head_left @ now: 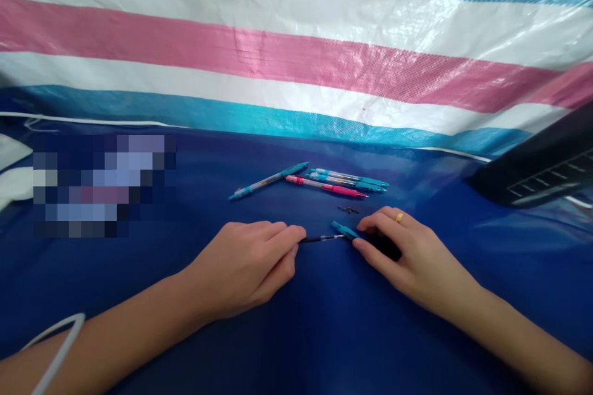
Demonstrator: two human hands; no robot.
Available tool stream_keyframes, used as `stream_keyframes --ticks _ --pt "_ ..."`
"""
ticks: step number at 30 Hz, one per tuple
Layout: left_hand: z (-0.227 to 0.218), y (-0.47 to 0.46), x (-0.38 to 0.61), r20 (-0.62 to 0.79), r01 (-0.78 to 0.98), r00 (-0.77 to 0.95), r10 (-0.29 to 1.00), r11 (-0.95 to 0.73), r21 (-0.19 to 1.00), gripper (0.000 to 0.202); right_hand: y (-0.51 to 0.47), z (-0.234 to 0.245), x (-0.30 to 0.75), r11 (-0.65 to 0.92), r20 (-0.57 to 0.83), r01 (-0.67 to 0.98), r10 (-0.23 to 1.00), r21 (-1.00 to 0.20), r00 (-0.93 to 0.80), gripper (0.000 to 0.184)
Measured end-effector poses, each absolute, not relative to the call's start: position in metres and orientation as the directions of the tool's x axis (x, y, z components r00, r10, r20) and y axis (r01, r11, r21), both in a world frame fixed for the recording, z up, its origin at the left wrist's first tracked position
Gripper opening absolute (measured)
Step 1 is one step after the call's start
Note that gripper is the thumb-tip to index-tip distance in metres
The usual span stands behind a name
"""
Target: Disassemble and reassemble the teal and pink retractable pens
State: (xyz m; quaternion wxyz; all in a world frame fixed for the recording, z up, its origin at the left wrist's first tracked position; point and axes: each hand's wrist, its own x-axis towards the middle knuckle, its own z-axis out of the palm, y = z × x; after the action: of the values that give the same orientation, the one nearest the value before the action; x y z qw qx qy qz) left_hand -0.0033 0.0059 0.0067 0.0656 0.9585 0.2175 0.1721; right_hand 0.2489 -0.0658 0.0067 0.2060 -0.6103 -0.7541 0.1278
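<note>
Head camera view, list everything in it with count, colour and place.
teal pens: three, teal and clear, beyond the hands.
pink pen: one, pink, beside them.
small parts: few, dark, before the pens.
refill: one, dark, between the hands.
pen piece: one, teal, at the refill's right end.
sheet: one, dark blue, under everything.
tarp: one, white-pink-teal striped, behind.
black object: one, black, right edge.
cable: one, white, lower left.
ring: one, gold, right hand.
left hand: one, fingers pinching the refill.
right hand: one, fingers pinching the pen piece.

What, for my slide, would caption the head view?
Left hand holds a thin refill, right hand a teal barrel; spare pens behind.
</note>
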Motion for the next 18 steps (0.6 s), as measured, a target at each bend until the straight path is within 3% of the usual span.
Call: stream_keyframes --ticks 10,18 --pt "0.006 0.008 0.001 0.308 0.414 0.848 0.431 -0.902 0.123 0.045 -0.054 0.000 0.262 0.182 0.180 0.876 0.977 -0.447 -0.112 0.012" --pt "0.006 0.007 0.002 0.314 0.400 0.850 0.422 -0.906 0.136 0.044 -0.054 -0.003 0.265 0.359 0.243 0.844 0.929 -0.398 -0.280 0.022"
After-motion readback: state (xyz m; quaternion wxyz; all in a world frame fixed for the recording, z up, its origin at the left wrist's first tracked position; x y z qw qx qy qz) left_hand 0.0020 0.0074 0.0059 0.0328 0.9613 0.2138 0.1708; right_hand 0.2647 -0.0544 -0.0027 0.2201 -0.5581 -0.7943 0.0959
